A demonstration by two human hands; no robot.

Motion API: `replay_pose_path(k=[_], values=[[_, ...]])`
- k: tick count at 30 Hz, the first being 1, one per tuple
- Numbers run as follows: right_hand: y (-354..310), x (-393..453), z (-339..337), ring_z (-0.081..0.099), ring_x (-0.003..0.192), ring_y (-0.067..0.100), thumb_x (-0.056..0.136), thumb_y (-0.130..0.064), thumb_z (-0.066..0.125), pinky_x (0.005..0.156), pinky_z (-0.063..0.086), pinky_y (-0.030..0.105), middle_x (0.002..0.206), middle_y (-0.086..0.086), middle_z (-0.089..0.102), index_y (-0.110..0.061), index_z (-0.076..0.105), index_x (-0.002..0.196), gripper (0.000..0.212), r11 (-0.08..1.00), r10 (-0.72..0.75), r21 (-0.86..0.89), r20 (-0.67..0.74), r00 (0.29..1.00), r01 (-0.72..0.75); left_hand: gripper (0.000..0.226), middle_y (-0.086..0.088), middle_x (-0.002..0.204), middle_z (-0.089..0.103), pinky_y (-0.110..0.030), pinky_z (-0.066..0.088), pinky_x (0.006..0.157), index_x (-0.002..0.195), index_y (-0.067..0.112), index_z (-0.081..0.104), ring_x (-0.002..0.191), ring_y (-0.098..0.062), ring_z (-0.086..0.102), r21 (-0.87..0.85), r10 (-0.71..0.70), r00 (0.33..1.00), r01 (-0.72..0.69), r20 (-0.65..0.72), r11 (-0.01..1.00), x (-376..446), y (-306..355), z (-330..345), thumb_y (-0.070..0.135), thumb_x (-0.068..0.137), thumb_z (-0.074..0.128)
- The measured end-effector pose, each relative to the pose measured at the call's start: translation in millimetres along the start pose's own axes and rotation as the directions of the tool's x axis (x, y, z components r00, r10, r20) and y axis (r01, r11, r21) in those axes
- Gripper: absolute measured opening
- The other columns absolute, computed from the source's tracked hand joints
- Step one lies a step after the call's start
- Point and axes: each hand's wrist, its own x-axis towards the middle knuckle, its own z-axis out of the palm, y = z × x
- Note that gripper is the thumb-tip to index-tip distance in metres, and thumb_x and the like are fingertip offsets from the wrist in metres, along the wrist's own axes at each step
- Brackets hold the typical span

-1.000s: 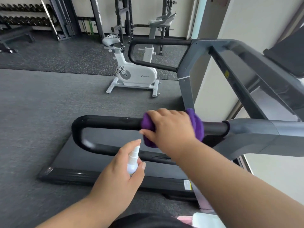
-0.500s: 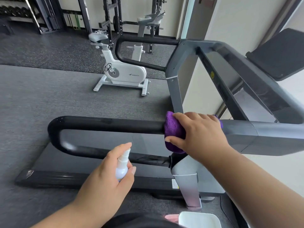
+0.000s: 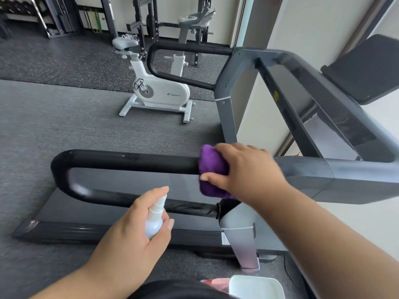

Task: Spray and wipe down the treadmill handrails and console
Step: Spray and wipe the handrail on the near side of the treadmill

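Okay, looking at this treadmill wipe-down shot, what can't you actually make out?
Head view only:
- Spray bottle label: hidden by the left hand.
- Handrail under the purple cloth: covered by cloth and right hand.
- Console: cut off by the right edge.

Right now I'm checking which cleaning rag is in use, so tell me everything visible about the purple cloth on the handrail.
The purple fuzzy cloth is bunched into a thick wad, soft like microfibre. It wraps the near black padded handrail where the padding meets the grey frame, hanging a little below the bar. The right hand grips it from above, thumb pressing its near side.
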Motion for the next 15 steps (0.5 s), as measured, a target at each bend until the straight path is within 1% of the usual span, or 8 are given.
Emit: replay_pose_path(k=[2,3,5,7,9,11,13,15], values=[[14,-9,-1,0.063,0.095,0.020,0.072,-0.092,0.032,0.083,0.045,0.037,0.104,-0.012,0.064,-0.040,0.053,0.125,0.078,0.999,0.022,-0.024,-0.042,0.999,-0.023,0.073,0.017,0.102,0.063,-0.013,0.043,0.073,0.130,0.066,0.030,0.082,-0.006,0.061,0.003,-0.004,1.000,0.004,0.005,1.000,-1,-4,-5,0.024,0.086,0.070],[14,-10,1,0.063,0.094,0.020,0.073,-0.091,0.032,0.082,0.046,0.037,0.104,-0.012,0.065,-0.039,0.055,0.125,0.077,0.999,0.023,-0.048,-0.061,0.998,-0.026,0.074,0.017,0.103,0.063,-0.013,0.044,0.072,0.130,0.067,0.030,0.082,-0.006,0.061,0.001,-0.011,1.000,0.011,0.003,1.000,-2,-6,-8,0.023,0.087,0.070],[4,-7,5,0.064,0.090,0.022,0.075,-0.089,0.031,0.080,0.047,0.038,0.101,-0.010,0.065,-0.037,0.058,0.123,0.075,0.996,0.033,-0.080,-0.089,0.995,-0.041,0.072,0.019,0.105,0.063,-0.009,0.042,0.075,0.127,0.070,0.029,0.087,-0.006,0.061,-0.012,-0.028,1.000,0.028,-0.003,1.000,-3,-9,-13,0.025,0.087,0.067],[-13,0,8,0.065,0.088,0.023,0.077,-0.088,0.029,0.078,0.048,0.039,0.099,-0.009,0.066,-0.036,0.060,0.119,0.074,0.998,0.033,-0.058,-0.105,0.994,-0.039,0.068,0.021,0.107,0.062,-0.007,0.040,0.078,0.125,0.072,0.028,0.092,-0.005,0.061,-0.030,-0.050,0.999,0.050,-0.009,0.998,-4,-12,-18,0.030,0.086,0.065],[-33,9,12,0.065,0.087,0.024,0.081,-0.085,0.028,0.076,0.047,0.038,0.101,-0.008,0.068,-0.034,0.062,0.118,0.072,1.000,0.000,-0.030,-0.118,0.993,-0.003,0.065,0.023,0.107,0.061,-0.005,0.039,0.078,0.124,0.074,0.028,0.093,-0.003,0.061,-0.046,-0.071,0.997,0.071,-0.015,0.996,-5,-15,-22,0.036,0.085,0.063],[-57,18,16,0.065,0.089,0.022,0.085,-0.079,0.031,0.077,0.045,0.037,0.103,-0.009,0.068,-0.033,0.062,0.118,0.065,1.000,-0.018,0.022,-0.158,0.987,0.022,0.062,0.024,0.107,0.061,-0.005,0.040,0.078,0.122,0.075,0.027,0.093,-0.002,0.061,-0.054,-0.081,0.996,0.080,-0.023,0.995,-6,-20,-27,0.040,0.084,0.060],[-83,27,19,0.065,0.092,0.021,0.088,-0.074,0.035,0.079,0.045,0.037,0.105,-0.010,0.069,-0.034,0.062,0.118,0.057,0.991,0.006,0.135,-0.204,0.979,0.022,0.060,0.026,0.108,0.060,-0.005,0.040,0.080,0.121,0.077,0.026,0.096,-0.002,0.060,-0.062,-0.087,0.996,0.086,-0.023,0.994,-6,-26,-32,0.043,0.084,0.059],[-108,36,21,0.065,0.094,0.020,0.089,-0.072,0.035,0.081,0.046,0.037,0.106,-0.011,0.069,-0.034,0.062,0.119,0.055,0.966,0.036,0.259,-0.211,0.977,0.020,0.060,0.026,0.109,0.060,-0.005,0.040,0.080,0.121,0.078,0.024,0.097,-0.001,0.060,-0.073,-0.093,0.996,0.091,-0.016,0.993,-7,-33,-39,0.044,0.084,0.058]])
